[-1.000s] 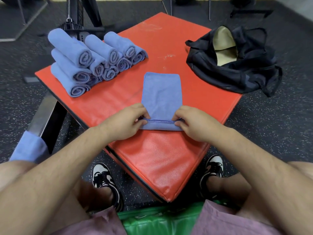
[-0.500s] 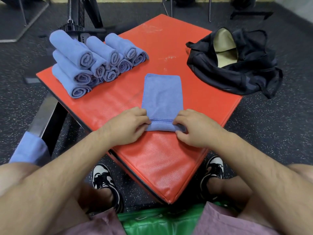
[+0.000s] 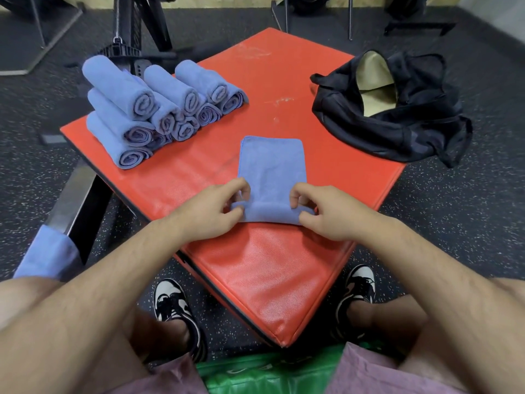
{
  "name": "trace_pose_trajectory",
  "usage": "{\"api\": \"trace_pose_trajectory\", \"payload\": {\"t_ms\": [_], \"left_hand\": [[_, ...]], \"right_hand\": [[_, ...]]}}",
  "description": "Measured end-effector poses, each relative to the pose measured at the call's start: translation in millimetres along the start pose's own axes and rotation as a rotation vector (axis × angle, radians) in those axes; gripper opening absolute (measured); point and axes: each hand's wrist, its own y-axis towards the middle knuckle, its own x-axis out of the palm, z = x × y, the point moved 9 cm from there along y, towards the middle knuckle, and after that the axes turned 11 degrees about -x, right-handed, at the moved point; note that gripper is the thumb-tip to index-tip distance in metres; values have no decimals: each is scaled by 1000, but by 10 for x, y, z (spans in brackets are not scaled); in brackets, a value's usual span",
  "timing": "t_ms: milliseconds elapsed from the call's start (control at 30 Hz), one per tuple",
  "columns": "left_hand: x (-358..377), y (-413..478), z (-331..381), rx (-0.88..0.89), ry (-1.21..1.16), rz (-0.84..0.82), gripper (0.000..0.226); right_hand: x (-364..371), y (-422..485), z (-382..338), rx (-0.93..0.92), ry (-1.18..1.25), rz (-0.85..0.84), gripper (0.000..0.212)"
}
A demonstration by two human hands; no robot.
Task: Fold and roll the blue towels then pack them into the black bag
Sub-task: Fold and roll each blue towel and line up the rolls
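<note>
left hand: my left hand (image 3: 210, 211) is clamped on the left end of the towel's rolled part, fingers curled over it, thumb on the near side.
right hand: my right hand (image 3: 326, 214) mirrors it, pinching the right end of the same roll.
towel: blue towel (image 3: 271, 166), folded to a narrow strip, lies on the table just ahead of both hands. The near end is rolled into a short tube between my hands; the far part lies flat, pointing away from me.
table: red padded table (image 3: 284, 81), turned corner-on to me, with scuff marks near the far side.
rolled towels: rolled towels (image 3: 159, 109) are stacked in layers at the table's left corner, spiral ends facing me, well apart from the towel I hold.
black bag: black bag (image 3: 397, 120) sits slumped at the table's right corner, mouth open, tan lining visible. No towels visible inside.
spare towel: spare towel (image 3: 48, 254), blue and unrolled, drapes over my left thigh.
floor: dark speckled floor (image 3: 454, 223); my shoes (image 3: 173, 305) are planted either side of the table's near corner.
</note>
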Motion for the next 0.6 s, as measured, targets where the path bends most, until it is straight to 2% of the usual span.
{"api": "trace_pose_trajectory", "payload": {"t_ms": [100, 233, 400, 500, 600], "left_hand": [[30, 43, -26, 24, 40, 59, 15], [-16, 54, 20, 123, 167, 191, 18], [9, -9, 152, 244, 267, 121, 19], [28, 0, 77, 218, 314, 62, 36], [6, 51, 13, 173, 277, 41, 35]], "right_hand": [[-14, 38, 49, -22, -36, 84, 21], [-98, 57, -28, -131, -272, 210, 21], [-43, 52, -156, -185, -406, 152, 17], [-2, 42, -112, -174, -416, 97, 25], [0, 65, -58, -160, -361, 83, 25]]}}
